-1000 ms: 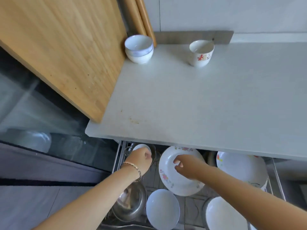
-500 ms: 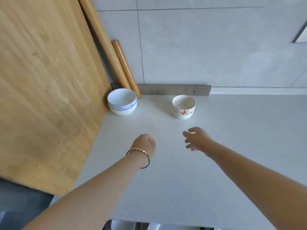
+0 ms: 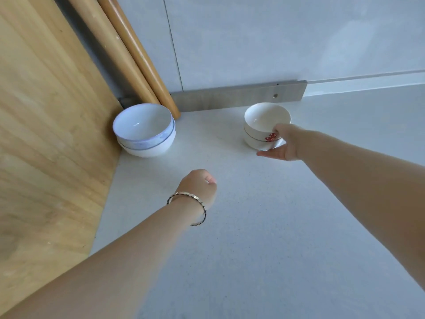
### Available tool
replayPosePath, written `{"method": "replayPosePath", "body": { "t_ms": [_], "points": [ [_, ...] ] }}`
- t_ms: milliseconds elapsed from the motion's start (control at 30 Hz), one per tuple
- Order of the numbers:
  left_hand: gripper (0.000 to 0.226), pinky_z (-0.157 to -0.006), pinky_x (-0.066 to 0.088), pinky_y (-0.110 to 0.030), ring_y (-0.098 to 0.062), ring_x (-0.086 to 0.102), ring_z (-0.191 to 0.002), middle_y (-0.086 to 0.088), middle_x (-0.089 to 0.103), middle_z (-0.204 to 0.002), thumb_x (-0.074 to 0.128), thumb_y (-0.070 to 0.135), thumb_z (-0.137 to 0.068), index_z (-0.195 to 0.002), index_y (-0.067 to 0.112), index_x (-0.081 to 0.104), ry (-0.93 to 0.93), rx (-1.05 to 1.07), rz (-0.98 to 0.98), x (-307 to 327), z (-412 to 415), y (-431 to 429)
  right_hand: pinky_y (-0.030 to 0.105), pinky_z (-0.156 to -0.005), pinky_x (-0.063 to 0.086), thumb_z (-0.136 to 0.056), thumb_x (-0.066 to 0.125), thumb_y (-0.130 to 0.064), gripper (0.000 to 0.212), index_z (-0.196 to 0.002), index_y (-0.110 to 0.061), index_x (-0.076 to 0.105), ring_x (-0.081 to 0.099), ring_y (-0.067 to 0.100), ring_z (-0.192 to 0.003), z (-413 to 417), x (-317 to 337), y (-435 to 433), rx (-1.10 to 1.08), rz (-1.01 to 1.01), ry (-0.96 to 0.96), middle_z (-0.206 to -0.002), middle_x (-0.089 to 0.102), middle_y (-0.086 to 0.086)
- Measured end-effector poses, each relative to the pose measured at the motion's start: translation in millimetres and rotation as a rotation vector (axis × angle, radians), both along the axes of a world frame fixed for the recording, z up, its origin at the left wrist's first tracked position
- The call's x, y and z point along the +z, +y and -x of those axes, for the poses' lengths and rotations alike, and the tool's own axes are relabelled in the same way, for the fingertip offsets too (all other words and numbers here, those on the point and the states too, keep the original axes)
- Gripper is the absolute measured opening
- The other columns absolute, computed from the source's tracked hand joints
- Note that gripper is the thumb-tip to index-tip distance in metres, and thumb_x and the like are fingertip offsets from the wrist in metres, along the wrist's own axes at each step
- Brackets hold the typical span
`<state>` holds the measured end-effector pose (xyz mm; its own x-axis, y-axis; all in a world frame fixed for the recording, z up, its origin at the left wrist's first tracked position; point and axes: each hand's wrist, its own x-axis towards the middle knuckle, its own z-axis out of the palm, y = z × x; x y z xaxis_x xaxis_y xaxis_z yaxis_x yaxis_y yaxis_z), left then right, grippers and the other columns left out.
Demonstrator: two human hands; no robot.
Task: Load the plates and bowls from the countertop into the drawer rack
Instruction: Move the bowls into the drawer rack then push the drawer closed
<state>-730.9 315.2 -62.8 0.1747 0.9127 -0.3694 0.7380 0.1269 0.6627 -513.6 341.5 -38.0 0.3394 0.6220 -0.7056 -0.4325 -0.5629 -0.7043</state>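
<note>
Now clasping stacked cream ceramic bowls with red motif (image 3: 258, 134) in right hand (image 3: 287, 145), with left hand (image 3: 197, 186) clenched empty above white table (image 3: 253, 226), near stacked blue-rimmed white bowls (image 3: 147, 143).

The big board (image 3: 46, 134) at 9 o'clock is pale wood, matt, with a clear grain. The two round sticks (image 3: 128, 49) at 11 o'clock are smoother wood with a light shine. The strip (image 3: 230, 97) at 12 o'clock is brushed metal. The blue-rimmed bowls (image 3: 147, 143) and the cream bowls (image 3: 264, 120) are glossy glazed ceramic. The countertop (image 3: 253, 226) is matt and finely speckled.
</note>
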Motion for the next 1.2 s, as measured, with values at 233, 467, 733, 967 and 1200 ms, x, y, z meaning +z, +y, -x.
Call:
{"method": "replayPosePath", "body": {
  "t_ms": [233, 467, 733, 967, 1200],
  "points": [
    [0.029, -0.082, 0.056, -0.041, -0.027, 0.068, -0.087, -0.007, 0.068, -0.084, 0.04, 0.003, -0.085, -0.07, 0.024, 0.053, -0.142, 0.055, 0.109, 4.7, -3.7, -32.7, 0.045, -0.088, 0.054, -0.093, 0.037, -0.004, 0.043, -0.136, -0.009, 0.033, 0.058, 0.044, -0.112, 10.8, 0.6, -43.2, -0.034, -0.08, -0.028, -0.129, 0.037, 0.016],
    [0.037, -0.063, 0.058, -0.037, -0.029, 0.068, -0.074, -0.01, 0.056, -0.104, 0.054, 0.038, -0.09, -0.122, 0.026, 0.04, -0.557, 0.127, 0.615, 48.2, -29.4, -124.3, 0.031, -0.067, 0.06, -0.09, 0.036, -0.005, 0.025, -0.115, 0.0, 0.042, 0.068, 0.036, -0.075, 9.8, 21.2, -191.0, 0.263, 0.034, 0.017, -0.103, 0.059, 0.029],
    [0.044, -0.056, 0.059, -0.031, -0.025, 0.066, -0.058, -0.003, 0.058, -0.09, 0.045, -0.001, -0.087, -0.119, 0.03, 0.04, -0.353, -0.01, 0.639, 35.6, -25.1, -294.5, 0.017, -0.06, 0.057, -0.089, 0.045, -0.002, 0.041, -0.124, -0.022, 0.045, 0.068, 0.011, -0.057, 15.3, 35.0, -378.4, 0.746, 0.172, -0.203, -0.083, 0.067, 0.008],
    [0.06, -0.039, 0.038, -0.006, -0.004, 0.055, -0.05, 0.005, 0.055, -0.09, 0.044, 0.009, -0.088, -0.141, 0.035, 0.03, -0.053, -0.228, 0.546, -17.0, -16.2, -396.8, 0.023, -0.077, 0.047, -0.088, 0.048, -0.019, 0.047, -0.134, -0.032, 0.045, 0.057, 0.016, -0.087, 18.6, -17.2, -438.7, 1.213, 0.21, -0.564, -0.118, 0.064, 0.001],
    [0.062, -0.045, 0.046, -0.008, -0.007, 0.054, -0.06, 0.006, 0.055, -0.076, 0.046, 0.013, -0.092, -0.146, 0.032, 0.022, -0.001, -0.263, 0.649, -71.5, -5.7, -420.6, 0.035, -0.089, 0.045, -0.091, 0.037, -0.008, 0.05, -0.135, -0.03, 0.046, 0.055, 0.031, -0.115, 46.3, -91.8, -451.5, 1.505, 0.113, -0.781, -0.13, 0.055, 0.009]
  ]
}}
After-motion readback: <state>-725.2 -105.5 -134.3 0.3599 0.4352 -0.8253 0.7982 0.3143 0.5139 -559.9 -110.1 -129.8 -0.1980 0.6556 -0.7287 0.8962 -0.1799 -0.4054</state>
